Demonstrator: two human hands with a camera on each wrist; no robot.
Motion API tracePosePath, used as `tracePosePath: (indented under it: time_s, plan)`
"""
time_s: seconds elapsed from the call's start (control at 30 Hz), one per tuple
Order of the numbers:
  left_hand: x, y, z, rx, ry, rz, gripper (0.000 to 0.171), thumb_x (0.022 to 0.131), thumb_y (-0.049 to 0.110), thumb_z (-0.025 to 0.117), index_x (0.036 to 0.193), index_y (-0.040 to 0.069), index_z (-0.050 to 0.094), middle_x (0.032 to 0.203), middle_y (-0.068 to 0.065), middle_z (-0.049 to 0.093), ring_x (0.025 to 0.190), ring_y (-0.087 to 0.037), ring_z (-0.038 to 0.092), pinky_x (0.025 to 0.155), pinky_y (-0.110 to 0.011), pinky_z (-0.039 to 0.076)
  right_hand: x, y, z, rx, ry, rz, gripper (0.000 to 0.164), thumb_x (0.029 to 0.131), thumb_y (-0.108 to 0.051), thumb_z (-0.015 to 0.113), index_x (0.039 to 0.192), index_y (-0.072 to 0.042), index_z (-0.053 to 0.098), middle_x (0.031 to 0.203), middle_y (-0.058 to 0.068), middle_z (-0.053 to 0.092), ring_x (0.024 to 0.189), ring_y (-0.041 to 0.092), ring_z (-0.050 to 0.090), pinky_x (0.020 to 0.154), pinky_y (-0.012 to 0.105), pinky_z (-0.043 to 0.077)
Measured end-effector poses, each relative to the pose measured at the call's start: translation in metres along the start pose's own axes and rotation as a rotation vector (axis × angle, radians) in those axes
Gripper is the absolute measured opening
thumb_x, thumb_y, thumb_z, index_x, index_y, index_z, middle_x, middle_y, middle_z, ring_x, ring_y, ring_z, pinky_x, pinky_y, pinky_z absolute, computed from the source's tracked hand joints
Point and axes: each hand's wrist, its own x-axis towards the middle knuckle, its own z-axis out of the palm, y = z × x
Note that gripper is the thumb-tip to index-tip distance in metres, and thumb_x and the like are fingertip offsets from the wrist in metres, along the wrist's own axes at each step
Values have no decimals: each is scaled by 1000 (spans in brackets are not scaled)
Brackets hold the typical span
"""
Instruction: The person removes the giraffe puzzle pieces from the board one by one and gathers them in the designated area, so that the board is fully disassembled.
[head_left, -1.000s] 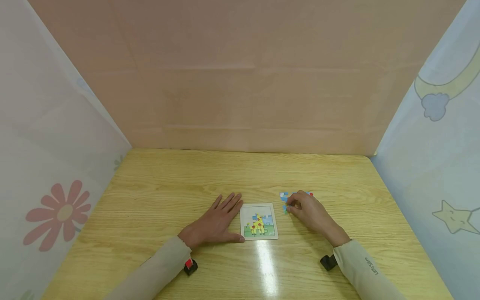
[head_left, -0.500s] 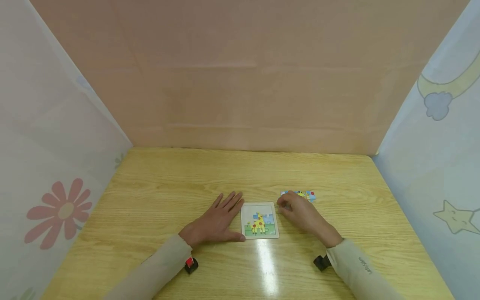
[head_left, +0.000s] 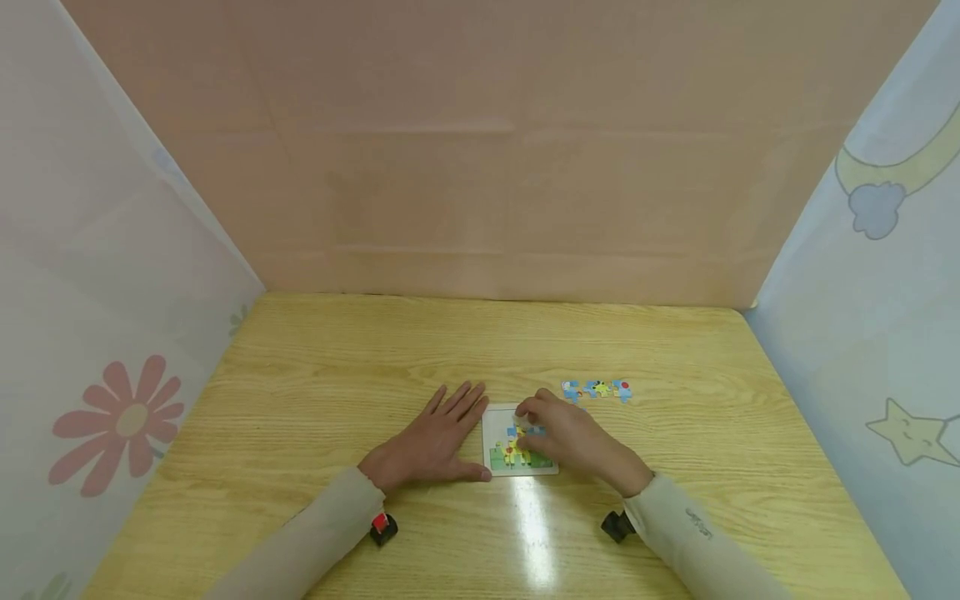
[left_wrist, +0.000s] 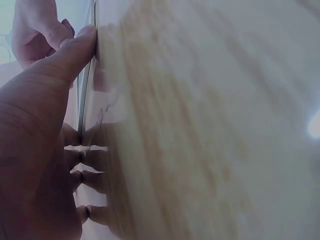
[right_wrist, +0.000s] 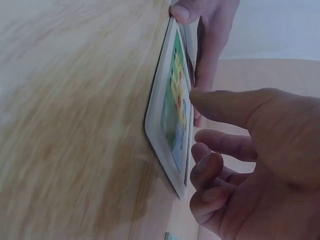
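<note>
A small square jigsaw board (head_left: 495, 417) with a pale frame lies on the table. Its lower part carries fitted pieces showing a yellow giraffe (head_left: 511, 454) on green, and the upper left is bare. My left hand (head_left: 431, 446) lies flat with fingers spread along the board's left side, its thumb at the lower left corner. My right hand (head_left: 570, 437) is over the board's right half, thumb and forefinger pinching a puzzle piece mostly hidden by the fingers. In the right wrist view, the right thumb (right_wrist: 220, 106) points at the picture (right_wrist: 176, 107).
Several loose puzzle pieces (head_left: 600, 389), blue with yellow and red, lie in a row behind and right of the board. The wooden table (head_left: 337, 350) is bounded by a brown back panel (head_left: 480, 167) and patterned side cloths (head_left: 885, 317).
My right hand has taken the nearer blue-green puzzle piece from beside the loose ones and moved left with it, over the board. The left hand has stayed in place.
</note>
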Motion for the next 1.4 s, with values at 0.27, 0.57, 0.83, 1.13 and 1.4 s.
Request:
tracePosePath:
  time_s: [0.27, 0.57, 0.83, 1.13, 1.4]
  plan:
    - [0, 1, -1, -16, -15, -6, 114, 93, 83, 54, 172, 11, 17, 183, -5, 3, 171, -27, 3, 138, -59, 7, 1, -5, 5, 3, -80, 44, 41, 93, -37, 83, 125, -16, 68, 116, -4, 62, 97, 15, 68, 77, 31, 56]
    - [-1, 1, 0, -18, -13, -8, 114, 93, 82, 56, 172, 10, 18, 183, -7, 4, 171, -29, 4, 137, -60, 8, 6, -7, 3, 66, -114, 47, 36, 93, -32, 85, 120, -14, 69, 115, -3, 65, 108, 17, 67, 90, 40, 59]
    - [-2, 2, -1, -25, -7, -8, 113, 94, 81, 56, 172, 9, 18, 183, -7, 4, 171, -29, 4, 137, -60, 8, 10, -9, -3, 122, -146, 52, 37, 92, -26, 86, 119, -9, 67, 115, 1, 67, 109, 19, 66, 91, 42, 59]
    - [-1, 2, -1, -22, 1, -1, 113, 94, 81, 56, 172, 9, 19, 183, -8, 6, 171, -29, 5, 137, -60, 7, 11, -7, -2, 129, -138, 45, 35, 93, -27, 85, 117, -11, 65, 120, 2, 63, 119, 25, 67, 96, 46, 60]
    - [-1, 1, -1, -26, -3, -7, 113, 93, 81, 57, 172, 9, 18, 183, -7, 4, 171, -29, 4, 137, -60, 7, 12, -8, 1, 109, -129, 68, 43, 91, -28, 88, 123, -11, 65, 119, 1, 69, 113, 20, 67, 93, 43, 60]
